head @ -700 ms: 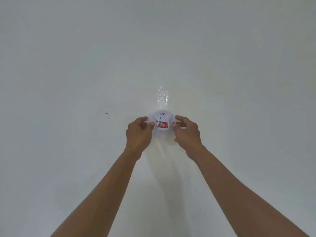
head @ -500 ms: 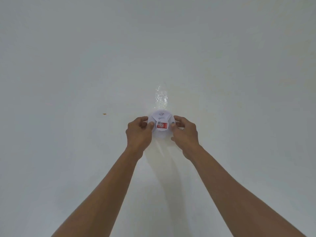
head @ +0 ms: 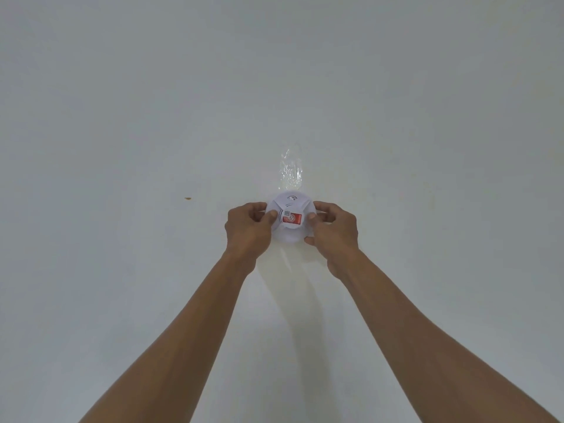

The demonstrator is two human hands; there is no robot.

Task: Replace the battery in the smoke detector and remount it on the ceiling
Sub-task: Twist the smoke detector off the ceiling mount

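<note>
While both arms reach up, our left hand [head: 248, 228] and right hand [head: 334, 230] close on opposite sides of the smoke detector [head: 291, 219], each grip curled round its rim. The left thumb lies on the detector's face beside the sticker; the other left fingers [head: 254, 206] wrap the edge on that side. On the right, the fingers [head: 323, 206] curve over the upper rim and the thumb presses the face near the sticker's other end. Between the two grips sits the round white detector, pressed flat against the ceiling [head: 152, 102], with a red and white label [head: 291, 218] across its middle and small curved marks above it. Just past the detector, away from our wrists, a crumpled strip of clear tape [head: 290, 172] clings to the ceiling and touches the detector's far edge. Well off beyond our left grip, a small brown speck [head: 187, 198] marks the pale paint. Faint shadows of our forearms fall on the ceiling between the arms.
</note>
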